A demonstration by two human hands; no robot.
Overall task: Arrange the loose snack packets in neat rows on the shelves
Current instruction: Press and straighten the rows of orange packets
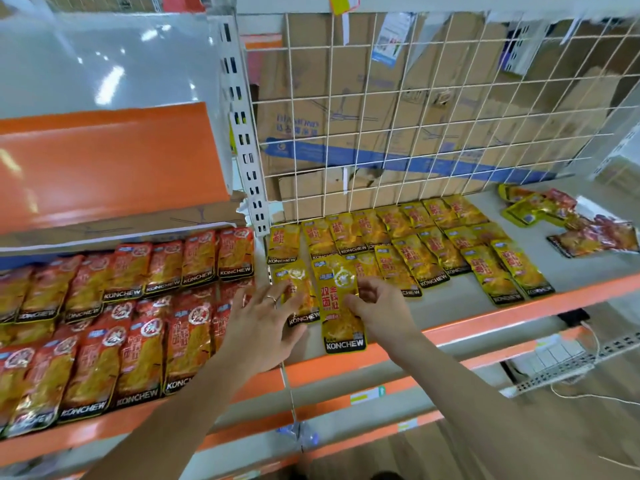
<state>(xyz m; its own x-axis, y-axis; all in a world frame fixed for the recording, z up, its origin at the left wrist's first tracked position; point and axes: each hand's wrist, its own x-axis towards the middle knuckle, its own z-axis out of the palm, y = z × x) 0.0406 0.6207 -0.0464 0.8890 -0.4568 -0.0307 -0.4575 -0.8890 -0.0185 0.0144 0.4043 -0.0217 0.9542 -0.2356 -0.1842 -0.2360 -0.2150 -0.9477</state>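
Yellow foil snack packet [341, 306] on the grey shelf [595, 268], pinched by the right hand [381, 308]. The left hand [263, 327], fingers spread flat, touches a neighbouring yellow packet [298, 289]. Red foil packets [138, 341] crowd its left side, and a loose pile [554, 216] sits far right.

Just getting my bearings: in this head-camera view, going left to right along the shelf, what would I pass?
Red packets → left hand → held yellow packet → right hand → rightmost arranged yellow packet → loose pile of packets.
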